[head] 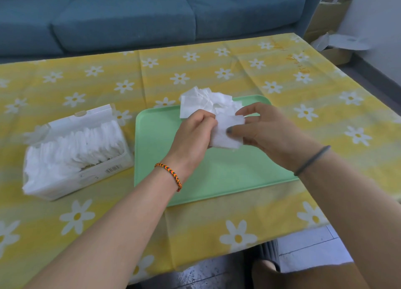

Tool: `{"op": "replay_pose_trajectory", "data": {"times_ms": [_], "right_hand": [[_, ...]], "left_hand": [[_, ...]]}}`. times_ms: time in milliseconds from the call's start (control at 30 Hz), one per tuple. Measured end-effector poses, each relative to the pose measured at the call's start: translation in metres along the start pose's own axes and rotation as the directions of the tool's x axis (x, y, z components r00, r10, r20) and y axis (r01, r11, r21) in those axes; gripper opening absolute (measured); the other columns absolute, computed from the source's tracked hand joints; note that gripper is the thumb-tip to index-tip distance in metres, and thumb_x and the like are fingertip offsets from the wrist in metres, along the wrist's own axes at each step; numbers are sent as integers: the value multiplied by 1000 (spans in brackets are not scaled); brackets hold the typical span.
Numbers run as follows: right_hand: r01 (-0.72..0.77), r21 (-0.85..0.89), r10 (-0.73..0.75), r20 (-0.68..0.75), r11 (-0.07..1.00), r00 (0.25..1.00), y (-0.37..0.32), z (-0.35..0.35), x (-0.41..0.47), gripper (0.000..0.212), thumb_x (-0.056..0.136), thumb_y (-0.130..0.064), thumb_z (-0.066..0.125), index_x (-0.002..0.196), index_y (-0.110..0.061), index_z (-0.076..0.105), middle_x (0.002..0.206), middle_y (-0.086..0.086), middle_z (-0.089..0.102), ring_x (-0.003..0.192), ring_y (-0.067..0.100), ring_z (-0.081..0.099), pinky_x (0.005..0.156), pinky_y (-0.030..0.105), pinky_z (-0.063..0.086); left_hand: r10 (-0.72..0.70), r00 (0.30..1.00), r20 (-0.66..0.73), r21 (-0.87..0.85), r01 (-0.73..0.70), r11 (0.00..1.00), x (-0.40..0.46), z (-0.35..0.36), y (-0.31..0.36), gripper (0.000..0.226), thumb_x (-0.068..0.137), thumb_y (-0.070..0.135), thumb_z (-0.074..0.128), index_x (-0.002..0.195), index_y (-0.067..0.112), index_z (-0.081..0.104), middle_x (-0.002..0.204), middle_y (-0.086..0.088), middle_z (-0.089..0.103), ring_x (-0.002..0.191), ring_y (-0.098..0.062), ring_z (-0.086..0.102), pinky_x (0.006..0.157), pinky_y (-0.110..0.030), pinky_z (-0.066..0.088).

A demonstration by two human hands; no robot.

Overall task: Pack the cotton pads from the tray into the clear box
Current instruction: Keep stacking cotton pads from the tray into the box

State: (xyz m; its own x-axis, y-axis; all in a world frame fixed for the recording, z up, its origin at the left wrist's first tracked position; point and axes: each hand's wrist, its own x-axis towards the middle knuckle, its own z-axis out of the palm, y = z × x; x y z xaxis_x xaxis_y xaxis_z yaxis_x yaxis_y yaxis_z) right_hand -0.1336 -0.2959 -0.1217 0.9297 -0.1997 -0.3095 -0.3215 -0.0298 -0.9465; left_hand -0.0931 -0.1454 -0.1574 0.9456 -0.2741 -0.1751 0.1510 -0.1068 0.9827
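here, clear box [108,171] at left on the table [303,87], lid open, packed with white pads in a standing row. green tray [217,180] beside it, touching or nearly so, bare except under the hands. pads [204,104] are white, thin, squarish, bunched unevenly. left hand [193,134] curled round the bunch, held above the tray's far half. right hand [262,130] pinches one pad [225,134] between thumb and fingers, thumb on top, other fingers spread. sofa [141,17] behind the table.
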Motion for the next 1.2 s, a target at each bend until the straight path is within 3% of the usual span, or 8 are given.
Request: {"op": "replay_pose_trajectory", "data": {"times_ms": [333, 500, 667, 800, 933, 1000, 1100, 1200], "right_hand": [[44, -83, -51, -88, 996, 995, 0, 1, 0, 43, 78, 10, 71, 115, -1, 54, 75, 5, 64, 65, 20, 68, 73, 38, 62], [28, -127, -41, -107, 991, 993, 4, 4, 3, 42, 78, 7, 71, 115, -3, 54, 76, 6, 65, 65, 22, 69, 79, 44, 61], [18, -266, -65, -171, 964, 983, 6, -12, 9, 27, 84, -1, 66, 110, -7, 59, 87, 13, 69, 71, 27, 71, 74, 41, 61], [50, -795, -329, -192, 604, 924, 18, -45, 15, 26, 83, -1, 57, 100, -17, 69, 105, 4, 66, 93, 24, 61, 70, 26, 38], [51, -953, -72, 31, 300, 997, 34, -51, 15, 49, 88, -8, 54, 129, -34, 60, 147, 1, 42, 135, 25, 37, 103, 34, 38], [77, -986, 48, 85, 150, 995, 38, -46, 14, 57, 90, -15, 52, 141, -39, 47, 160, -6, 24, 147, 24, 16, 118, 41, 23], [83, -995, 83, 86, 47, 993, 40, -42, 14, 58, 92, -19, 48, 147, -34, 41, 160, -7, 24, 147, 24, 17, 118, 43, 21], [73, -995, -8, 73, 73, 997, 40, -41, 15, 54, 89, -17, 51, 143, -25, 48, 150, -2, 42, 137, 24, 36, 112, 38, 30]], "left_hand": [[49, 999, -10, 94, -48, 994, -4, 3, -2, 24, 73, 27, 59, 93, 14, 62, 81, 9, 64, 81, -14, 60, 92, -49, 55], [109, 994, -10, 171, -106, 980, -1, 1, -6, 11, 91, 10, 61, 102, 10, 59, 89, 3, 66, 69, 1, 57, 63, -13, 44], [114, 992, -61, 203, -99, 974, 1, -3, -10, 21, 95, 9, 58, 107, 18, 45, 98, -1, 68, 60, -2, 54, 47, -13, 36], [128, 989, -80, 235, -106, 966, 2, -10, -11, 26, 96, 8, 54, 103, 27, 38, 104, -12, 66, 49, -2, 45, 43, -13, 34], [147, 987, -63, 296, -122, 947, 5, -8, -11, 17, 97, 5, 49, 95, 20, 57, 87, -4, 56, 45, -3, 38, 42, -15, 29], [152, 987, -55, 320, -127, 939, 6, -6, -13, 22, 95, 3, 49, 92, 19, 64, 77, 2, 52, 46, -4, 37, 43, -16, 28], [121, 991, -55, 315, -97, 944, 6, -5, -15, 26, 92, 1, 49, 95, 20, 68, 64, 9, 42, 46, -5, 37, 44, -17, 28], [88, 995, -55, 309, -67, 949, 5, -4, -14, 24, 89, 4, 55, 97, 22, 69, 63, 10, 41, 50, -5, 37, 48, -20, 31]]}}
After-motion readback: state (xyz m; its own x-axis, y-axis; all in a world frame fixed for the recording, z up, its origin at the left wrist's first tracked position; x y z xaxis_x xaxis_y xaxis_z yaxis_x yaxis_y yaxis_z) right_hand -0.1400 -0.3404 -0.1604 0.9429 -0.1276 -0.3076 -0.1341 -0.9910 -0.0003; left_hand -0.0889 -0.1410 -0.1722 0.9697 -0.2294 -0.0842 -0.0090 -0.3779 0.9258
